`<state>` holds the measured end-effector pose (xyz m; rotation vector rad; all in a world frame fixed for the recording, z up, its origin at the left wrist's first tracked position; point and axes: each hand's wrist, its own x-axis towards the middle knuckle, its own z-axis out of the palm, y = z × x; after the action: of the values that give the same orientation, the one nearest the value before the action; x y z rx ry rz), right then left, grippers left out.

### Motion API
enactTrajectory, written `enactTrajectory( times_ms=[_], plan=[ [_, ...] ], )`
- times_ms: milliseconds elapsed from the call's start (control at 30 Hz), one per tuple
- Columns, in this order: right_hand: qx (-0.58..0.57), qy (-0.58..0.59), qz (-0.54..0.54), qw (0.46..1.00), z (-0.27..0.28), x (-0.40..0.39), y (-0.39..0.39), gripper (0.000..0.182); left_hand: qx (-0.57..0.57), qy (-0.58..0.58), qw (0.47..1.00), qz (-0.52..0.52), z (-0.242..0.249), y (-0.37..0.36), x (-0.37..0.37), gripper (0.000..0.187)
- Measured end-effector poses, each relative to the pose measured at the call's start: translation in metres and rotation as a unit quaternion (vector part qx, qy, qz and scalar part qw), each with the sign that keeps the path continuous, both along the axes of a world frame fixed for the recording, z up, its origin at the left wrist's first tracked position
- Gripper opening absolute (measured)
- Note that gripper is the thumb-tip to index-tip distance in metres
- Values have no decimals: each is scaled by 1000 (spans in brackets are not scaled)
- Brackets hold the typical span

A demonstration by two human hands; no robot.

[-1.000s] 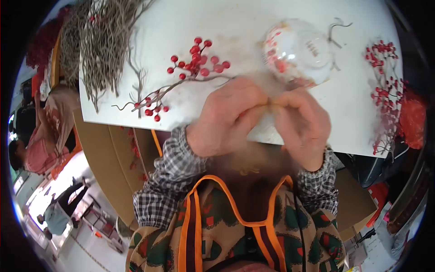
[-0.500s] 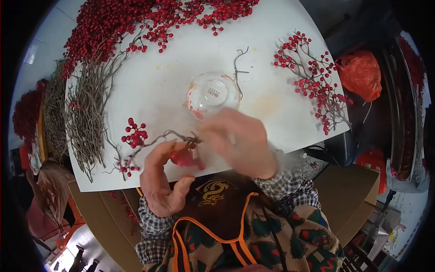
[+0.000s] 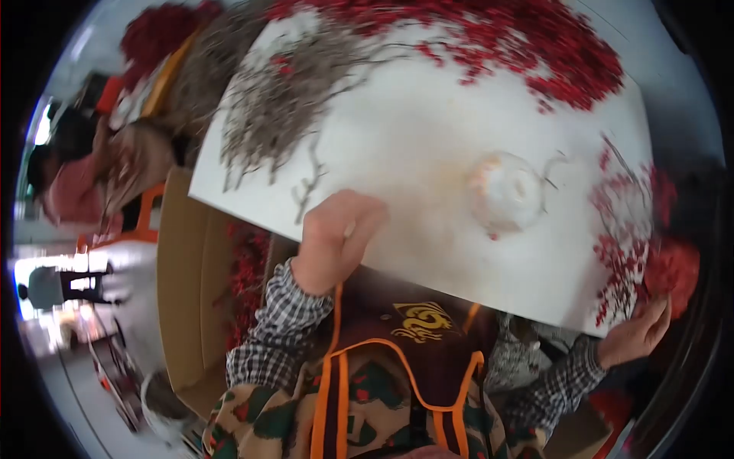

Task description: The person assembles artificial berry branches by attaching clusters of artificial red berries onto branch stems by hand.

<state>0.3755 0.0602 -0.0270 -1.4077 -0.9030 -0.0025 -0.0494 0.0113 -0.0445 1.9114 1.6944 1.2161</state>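
My left hand [image 3: 336, 241] is over the table's front edge, its fingers curled in and thumb against them. What it holds, if anything, is hidden. Just beyond it lies a bare twig [image 3: 308, 183]. My right hand [image 3: 634, 336] is at the table's right corner, fingers drawn together beside a red plastic bag [image 3: 673, 279] and the stems of some red berry branches [image 3: 615, 264]. Blur hides whether it grips a stem. An upturned white bowl [image 3: 508, 191] sits on the white table [image 3: 413, 153], with a thin twig [image 3: 552, 172] against its right side.
A heap of red berry branches [image 3: 527, 46] covers the far edge. Bare grey twigs [image 3: 283, 99] lie at the left. A cardboard box [image 3: 187, 291] with red berries stands below the table's left edge. Another person [image 3: 84, 183] sits at the far left.
The view has swung left, so the table appears shifted right. The berry branch that was at my left hand is no longer there. My right hand has moved from the middle to the right corner.
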Motion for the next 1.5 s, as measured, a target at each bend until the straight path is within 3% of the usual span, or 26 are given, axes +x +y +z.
enactTrajectory(
  times_ms=[67, 200, 333, 400, 533, 700, 867, 933, 1033, 1133, 1200, 1267, 1333, 1400, 1500],
  plan=[
    [-178, -75, 0, 981, -25, 16, -8, 37, 8, 4, 995, 103, -15, -4, -22, 18],
    [-129, -47, 21, 990, -48, 24, -17, 38, 39, 111, 962, 248, -28, 1, -51, 29],
    [-58, -118, -36, 991, -42, 24, -20, 36, -49, 145, 963, 222, -50, 5, -64, 26],
    [-49, -126, -83, 987, -28, 20, -24, 33, -33, 89, 972, 216, -52, 5, -59, 24],
    [-45, -174, -49, 983, -20, 19, -28, 33, 78, 20, 977, 196, -39, 3, -45, 24],
    [-51, -167, 4, 985, -14, 3, -30, 35, 105, -26, 992, 60, -19, -2, -12, 32],
    [-174, -87, 75, 978, 4, -20, -19, 44, 26, -62, 997, -39, 1, -1, 21, 33],
    [-181, -26, 106, 977, 5, -11, -18, 44, 27, -69, 995, -64, 7, 4, 28, 33],
    [-66, 150, 66, 984, 22, -27, -18, 40, 28, -67, 993, -95, 12, 10, 35, 32],
    [11, 134, 172, 976, 11, 9, -31, 35, 27, -59, 987, -150, 19, 20, 46, 31],
    [-26, 98, 154, 983, 14, -8, -39, 33, 40, -48, 979, -195, 29, 29, 53, 32],
    [-34, 59, 271, 960, 3, -22, -40, 33, 66, -33, 966, -248, 38, 40, 65, 32],
    [-115, 69, 319, 938, 18, -65, -29, 36, 74, -10, 952, -297, 40, 50, 80, 32],
    [-57, 80, 399, 912, 20, -105, -10, 39, 79, 22, 931, -356, 40, 62, 96, 31],
    [-38, 132, 379, 915, 18, -125, 9, 40, 46, 75, 904, -418, 43, 81, 113, 28]
  ],
)
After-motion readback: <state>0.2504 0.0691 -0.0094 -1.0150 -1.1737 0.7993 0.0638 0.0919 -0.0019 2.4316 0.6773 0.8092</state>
